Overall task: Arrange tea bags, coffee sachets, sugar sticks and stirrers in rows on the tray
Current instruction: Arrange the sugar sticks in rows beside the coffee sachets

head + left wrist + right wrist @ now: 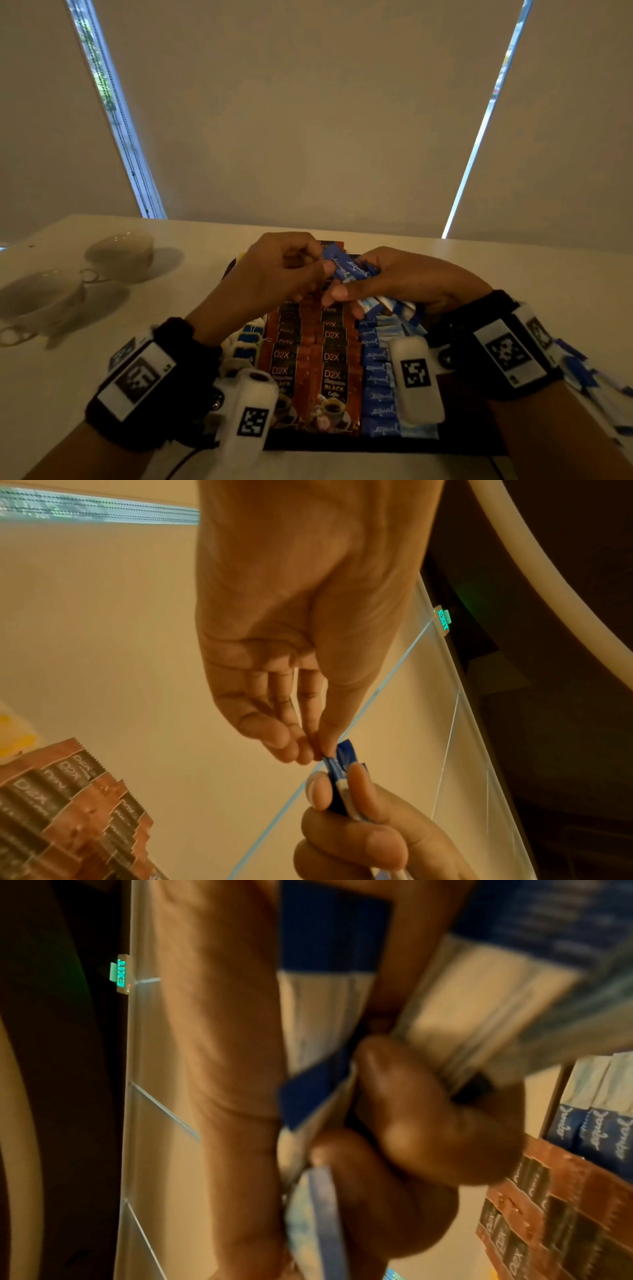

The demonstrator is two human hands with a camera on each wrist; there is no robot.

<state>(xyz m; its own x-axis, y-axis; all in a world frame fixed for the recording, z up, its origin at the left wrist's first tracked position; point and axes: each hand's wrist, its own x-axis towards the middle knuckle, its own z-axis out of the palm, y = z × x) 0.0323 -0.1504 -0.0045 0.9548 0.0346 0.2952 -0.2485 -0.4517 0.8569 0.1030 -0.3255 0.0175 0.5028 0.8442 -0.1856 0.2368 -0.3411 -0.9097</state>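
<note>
- My right hand [404,284] grips a bunch of blue sugar sticks [383,303] above the far end of the black tray [472,421].
- My left hand [274,274] pinches the end of one stick [337,263] between thumb and fingertips, at the top of that bunch; the left wrist view shows the pinch [330,760] clearly.
- On the tray, the coffee sachets [317,370] already lie in two overlapping rows down the middle, tea bags [245,346] run along their left, and a row of sugar sticks [378,387] runs along their right.
- I judge the step in hand to be the sugar row: drawing single sticks from the bunch to extend it toward the far edge.
- The next move calls for freeing this stick without dragging its neighbours loose, then laying it parallel and overlapping the last one.
- I see no stirrers; loose sticks [589,380] lie on the table by my right wrist.
- Two cups [116,257] stand well apart, to the left.
</note>
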